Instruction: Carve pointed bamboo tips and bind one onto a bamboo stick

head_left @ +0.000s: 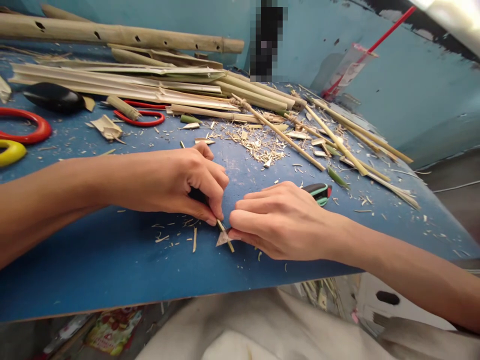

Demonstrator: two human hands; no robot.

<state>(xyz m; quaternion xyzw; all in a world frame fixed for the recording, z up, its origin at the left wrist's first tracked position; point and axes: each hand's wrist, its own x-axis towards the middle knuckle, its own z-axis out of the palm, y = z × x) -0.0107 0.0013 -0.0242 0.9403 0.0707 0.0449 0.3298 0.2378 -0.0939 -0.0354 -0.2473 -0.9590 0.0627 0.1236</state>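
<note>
On the blue table (123, 270) my left hand (187, 180) pinches a thin bamboo strip (231, 246) between thumb and fingertips. The strip's near end pokes out toward me; its far end shows beyond my knuckles. My right hand (281, 220) is closed around a utility knife (318, 192), whose black and green handle sticks out behind the hand. Its blade (224, 237) lies across the strip, just in front of my left fingertips. A small loose sliver (195, 240) rests left of the blade.
Split bamboo pieces (131, 87) and a bamboo pole with holes (123, 36) lie along the back. Shavings (258, 145) are heaped mid-table. Red-handled scissors (140, 117) sit at left, thin bamboo sticks (337, 140) at right, and a plastic cup (347, 70) with a red straw by the wall.
</note>
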